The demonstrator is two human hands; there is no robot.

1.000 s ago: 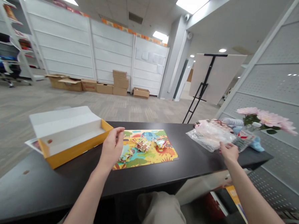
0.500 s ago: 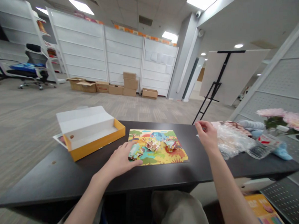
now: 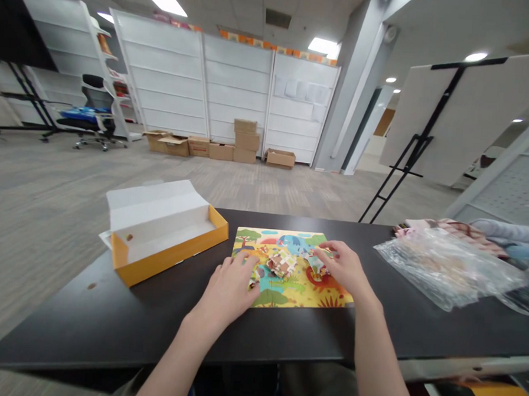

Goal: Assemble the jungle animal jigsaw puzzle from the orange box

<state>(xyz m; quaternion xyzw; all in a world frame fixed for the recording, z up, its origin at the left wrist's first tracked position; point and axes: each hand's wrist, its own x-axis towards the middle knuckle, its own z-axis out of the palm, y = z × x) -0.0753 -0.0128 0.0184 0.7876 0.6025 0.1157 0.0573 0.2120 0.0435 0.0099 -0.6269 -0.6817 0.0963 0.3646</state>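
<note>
A colourful animal picture board (image 3: 286, 296) lies flat on the dark table, with small heaps of jigsaw puzzle pieces (image 3: 281, 263) on it. My left hand (image 3: 231, 285) curls round the heap on the board's left side, and a few pieces show between thumb and fingers. At the right side, my right hand (image 3: 343, 268) reaches over another heap of pieces (image 3: 316, 264); its thumb and forefinger are apart at the heap's edge. Whether that hand touches the pieces is hard to make out. The middle heap lies between my hands.
To the left stands an open yellow box (image 3: 168, 258) with a raised white lid (image 3: 158, 201). Crumpled clear plastic bags (image 3: 447, 269) and folded cloths (image 3: 475, 235) lie on the right of the dark table (image 3: 151, 328). Beyond the table stands an easel (image 3: 420, 144).
My right hand has come from beside the plastic bags leftward to the board's right heap. My left hand has curled more closely over its pieces. The camera view has turned a little.
</note>
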